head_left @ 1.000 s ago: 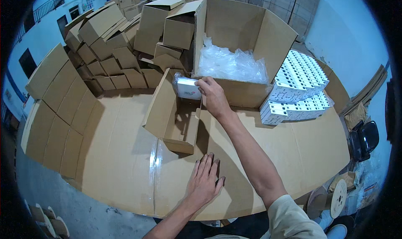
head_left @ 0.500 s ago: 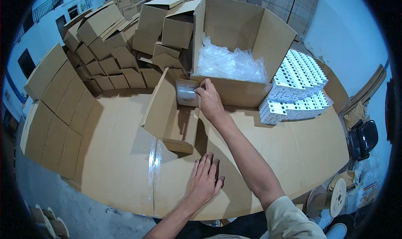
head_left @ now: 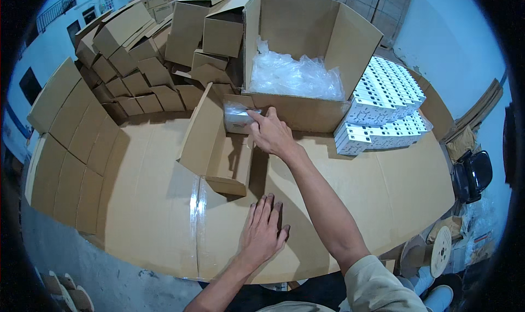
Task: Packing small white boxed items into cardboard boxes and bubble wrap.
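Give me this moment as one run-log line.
Right hand: at white packet in small open box | left hand: flat on table | nearby: clear plastic, white boxes

Black chair (head_left: 477,174) at right, pale spool (head_left: 439,262) below it, railing (head_left: 56,9) upper left

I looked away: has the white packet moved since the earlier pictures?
Yes: the white packet has moved down, lower into the narrow open box, judged against that box's walls.

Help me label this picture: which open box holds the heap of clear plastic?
The big, high-walled box just beyond the right hand. The small open box nearer the person has a wrapped white pack at its far end instead.
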The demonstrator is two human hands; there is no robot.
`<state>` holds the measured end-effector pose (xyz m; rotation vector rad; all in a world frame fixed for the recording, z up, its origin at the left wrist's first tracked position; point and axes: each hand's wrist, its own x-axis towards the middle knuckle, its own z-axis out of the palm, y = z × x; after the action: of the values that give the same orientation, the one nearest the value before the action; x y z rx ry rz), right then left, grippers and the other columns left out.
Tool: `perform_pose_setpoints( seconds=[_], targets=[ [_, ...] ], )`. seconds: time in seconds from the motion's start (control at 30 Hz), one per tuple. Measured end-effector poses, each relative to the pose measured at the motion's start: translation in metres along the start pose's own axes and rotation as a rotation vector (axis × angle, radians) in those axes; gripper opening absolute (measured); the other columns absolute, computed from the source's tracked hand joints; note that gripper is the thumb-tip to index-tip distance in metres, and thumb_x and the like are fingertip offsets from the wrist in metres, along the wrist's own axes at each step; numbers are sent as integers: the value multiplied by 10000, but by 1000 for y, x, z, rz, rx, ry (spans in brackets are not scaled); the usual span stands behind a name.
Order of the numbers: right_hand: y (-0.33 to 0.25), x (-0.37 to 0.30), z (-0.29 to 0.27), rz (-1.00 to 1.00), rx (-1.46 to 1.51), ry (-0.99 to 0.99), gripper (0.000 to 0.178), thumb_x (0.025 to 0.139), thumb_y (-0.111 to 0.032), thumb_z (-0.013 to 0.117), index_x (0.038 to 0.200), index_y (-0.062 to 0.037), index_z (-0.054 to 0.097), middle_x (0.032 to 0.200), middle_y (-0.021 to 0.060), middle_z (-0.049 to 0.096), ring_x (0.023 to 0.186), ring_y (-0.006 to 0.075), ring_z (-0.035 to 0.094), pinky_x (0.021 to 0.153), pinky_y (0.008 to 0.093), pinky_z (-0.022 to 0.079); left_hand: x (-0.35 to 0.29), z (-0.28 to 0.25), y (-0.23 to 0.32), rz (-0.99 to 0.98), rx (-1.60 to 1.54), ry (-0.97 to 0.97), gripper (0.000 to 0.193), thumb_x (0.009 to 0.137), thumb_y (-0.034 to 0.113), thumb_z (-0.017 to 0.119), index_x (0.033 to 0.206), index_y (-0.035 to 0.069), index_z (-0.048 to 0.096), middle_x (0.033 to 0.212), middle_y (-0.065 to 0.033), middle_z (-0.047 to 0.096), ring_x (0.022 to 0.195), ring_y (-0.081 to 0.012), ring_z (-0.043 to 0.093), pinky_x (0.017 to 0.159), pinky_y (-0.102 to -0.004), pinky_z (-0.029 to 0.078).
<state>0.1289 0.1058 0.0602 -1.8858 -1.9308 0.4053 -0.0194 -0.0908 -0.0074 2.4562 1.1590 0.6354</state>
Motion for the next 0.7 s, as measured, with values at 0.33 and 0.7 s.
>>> perform_pose_setpoints(
  seconds=[0.33,0.7],
  targets=[
    [55,-67,-28,-191,316,259,468,965,-146,601,1422,-91,518,1154,179,533,933,307,601,850,413,518,12,1,1,47,-7,-25,613,908,245,681,1411,-32,467,1517,-256,410,1432,-422,365,1188,-545,283],
    [176,-156,-91,30,145,523,424,867,-55,662,1284,-76,586,1173,187,553,1056,375,608,875,458,528,60,18,-2,-34,12,-6,556,926,215,654,1409,0,483,1530,-197,416,1465,-395,324,1216,-537,235]
  ],
)
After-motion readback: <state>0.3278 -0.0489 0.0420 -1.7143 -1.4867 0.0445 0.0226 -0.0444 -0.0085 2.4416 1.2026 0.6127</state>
